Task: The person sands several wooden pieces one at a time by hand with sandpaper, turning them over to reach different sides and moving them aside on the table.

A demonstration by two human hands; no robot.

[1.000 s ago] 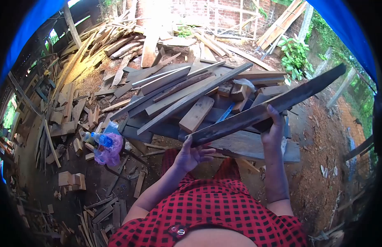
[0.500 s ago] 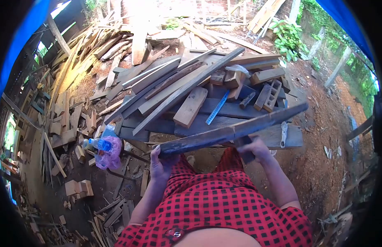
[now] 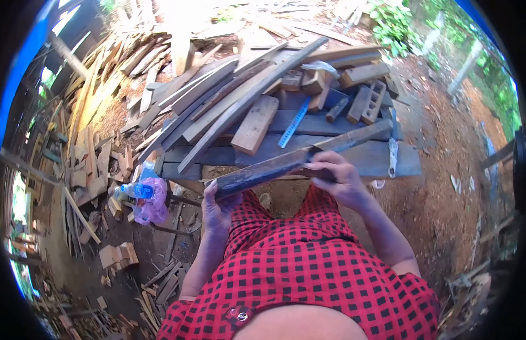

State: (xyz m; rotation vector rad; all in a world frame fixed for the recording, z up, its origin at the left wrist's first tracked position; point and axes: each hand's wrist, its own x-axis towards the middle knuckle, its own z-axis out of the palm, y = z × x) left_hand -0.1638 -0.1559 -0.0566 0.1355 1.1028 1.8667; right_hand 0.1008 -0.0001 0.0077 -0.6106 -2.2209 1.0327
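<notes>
A long dark wooden batten slants over the near edge of the plank workbench, its far end up and to the right. My left hand grips the batten's near left end, thumb on top. My right hand is closed around a small dark flat block at the batten's near side, about mid-length. What kind of block it is I cannot tell, as the fingers cover most of it. Beyond the batten lie a blue ruler and a thick wooden block.
Several long boards are piled on the bench's left. A slotted wooden piece and a narrow pale-handled tool lie at the right. A pink plastic bag and a bottle stand left of my legs; offcuts litter the ground.
The batten's far end has come down and left, and my right hand with the dark block has risen along its side. The left hand keeps its grip. The view has tilted downward.
</notes>
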